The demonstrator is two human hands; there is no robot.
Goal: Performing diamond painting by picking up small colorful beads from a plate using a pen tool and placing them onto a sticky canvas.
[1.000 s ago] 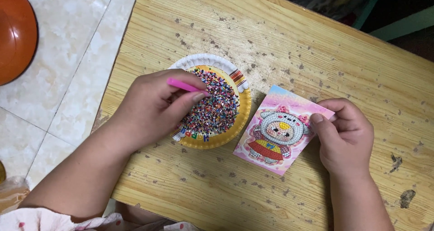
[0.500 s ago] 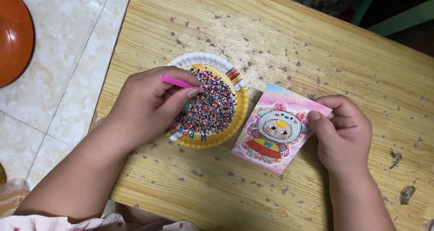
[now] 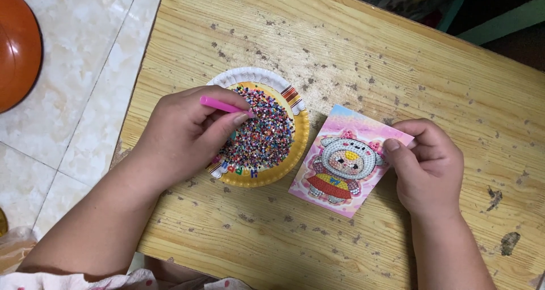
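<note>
My left hand [image 3: 181, 136], closed on the pink pen [image 3: 222, 105], has dipped lower into the beads [image 3: 261, 134] on the paper plate [image 3: 298, 148]. Right hand [image 3: 428, 168] keeps pinching the picture card [image 3: 343, 165] flat on the worktop [image 3: 397, 57].

A pale wooden surface [image 3: 363, 51] is stretching across most of the scene, its planks showing dark specks and chipped marks. To its left, a floor of light marbled tiles [image 3: 85, 80] is showing. An orange rounded object [image 3: 17, 46] is sitting on those tiles at the left edge, partly cut off. Beyond the far right corner, a green bar [image 3: 499, 23] is slanting through shadow.
</note>
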